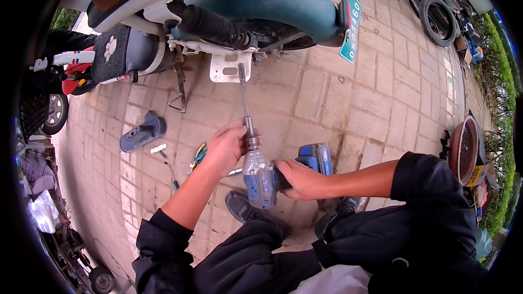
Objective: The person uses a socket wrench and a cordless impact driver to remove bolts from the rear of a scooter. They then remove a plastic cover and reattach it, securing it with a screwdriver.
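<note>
A blue and grey cordless impact wrench (258, 179) lies on its side in the air in front of me. My right hand (302, 179) is wrapped round its black grip; the blue battery (316, 158) shows beyond that hand. My left hand (226, 149) pinches the long metal socket extension (245, 98) near the wrench's nose. Its far socket end points away from me and overlaps, in the picture, a white slotted metal bracket (220, 72) under an electric scooter (264, 8). I cannot tell whether they touch.
A dark grey plastic part (143, 132) rests on the paving, near a white tube (158, 148) and pliers (197, 155). The scooter's kickstand (178, 84) reaches down at left. Farther off are a tyre (437, 20) and a round reddish basin (466, 151).
</note>
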A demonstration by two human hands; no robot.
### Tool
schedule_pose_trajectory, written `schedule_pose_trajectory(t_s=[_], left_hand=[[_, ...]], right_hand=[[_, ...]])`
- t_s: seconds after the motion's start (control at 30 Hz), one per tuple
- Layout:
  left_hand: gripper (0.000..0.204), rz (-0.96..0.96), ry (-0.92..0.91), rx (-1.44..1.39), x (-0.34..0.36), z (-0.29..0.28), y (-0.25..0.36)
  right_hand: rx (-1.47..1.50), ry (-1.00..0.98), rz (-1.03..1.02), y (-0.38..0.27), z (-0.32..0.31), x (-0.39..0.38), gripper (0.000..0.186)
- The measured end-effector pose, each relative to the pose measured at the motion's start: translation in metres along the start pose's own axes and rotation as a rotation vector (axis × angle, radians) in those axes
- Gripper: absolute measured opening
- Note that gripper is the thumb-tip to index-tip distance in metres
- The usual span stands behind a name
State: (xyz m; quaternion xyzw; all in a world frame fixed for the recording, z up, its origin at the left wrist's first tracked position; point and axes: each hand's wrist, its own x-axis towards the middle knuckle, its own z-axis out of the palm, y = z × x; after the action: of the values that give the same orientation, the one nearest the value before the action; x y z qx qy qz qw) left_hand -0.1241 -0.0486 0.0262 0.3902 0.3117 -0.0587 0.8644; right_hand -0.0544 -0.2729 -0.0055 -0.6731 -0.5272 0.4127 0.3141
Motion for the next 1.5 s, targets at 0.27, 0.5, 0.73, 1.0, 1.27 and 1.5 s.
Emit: schedule_pose_trajectory(t_s=[0.27, 0.5, 0.73, 1.0, 1.27, 1.5], left_hand=[[0.031, -0.012, 0.147, 0.339, 0.043, -0.018, -0.009], [0.025, 0.05, 0.153, 0.292, 0.054, -0.017, -0.006], [0.025, 0.076, 0.147, 0.301, 0.054, -0.018, -0.004], [0.028, 0.143, 0.203, 0.503, 0.057, -0.023, -0.004], [0.027, 0.11, 0.199, 0.421, 0.05, -0.019, 0.003], [0.025, 0.136, 0.224, 0.413, 0.048, -0.015, 0.003]], right_hand=[[-0.187, 0.325, 0.061, 0.028, 0.049, 0.039, 0.065], [-0.228, 0.327, 0.072, 0.035, 0.037, 0.044, 0.065], [-0.209, 0.338, 0.07, 0.032, 0.039, 0.046, 0.064], [-0.146, 0.369, 0.049, 0.035, 0.04, 0.051, 0.065], [-0.1, 0.415, -0.06, 0.038, 0.045, 0.049, 0.065], [-0.135, 0.431, -0.009, 0.029, 0.045, 0.05, 0.069]])
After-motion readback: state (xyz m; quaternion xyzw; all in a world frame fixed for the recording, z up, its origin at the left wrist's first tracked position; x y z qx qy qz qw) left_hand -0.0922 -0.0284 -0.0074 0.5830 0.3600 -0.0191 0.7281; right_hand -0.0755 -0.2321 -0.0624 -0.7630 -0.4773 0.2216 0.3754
